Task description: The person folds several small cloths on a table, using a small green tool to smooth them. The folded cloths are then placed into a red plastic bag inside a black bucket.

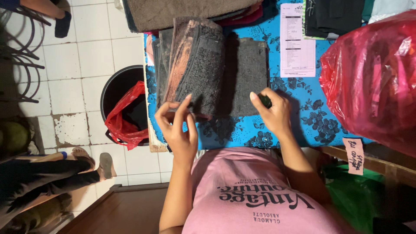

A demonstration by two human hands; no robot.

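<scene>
Closest to me, just this side of the blue flower-printed cloth [299,125] that covers the table, my pink printed shirt [255,195] fills the bottom of the view. Both my forearms rise from it to the cloth's near edge. My left hand [177,125] has its fingers bent together, pinching the near edge of a dark, coarse folded mat with a faded pink-brown border [197,65]; the folded stack lies on the left part of the cloth. My right hand [273,113] curls over a small dark round object [265,101], held between thumb and fingers; what it is I cannot tell. That hand rests at the near right corner of a flat dark grey textured mat [249,73], which lies on the cloth just beside the folded stack.

Left of the cloth, on the white tiled floor [78,65], stands a black bucket [113,89] with a red plastic bag [123,119] in it. Another person's sandalled feet [93,161] are near it.

Right of the cloth bulges a large translucent red plastic sack [372,78]. Farther back on the cloth lies a white printed paper slip [297,43], and beyond it sit piles of folded dark cloth [190,11].
</scene>
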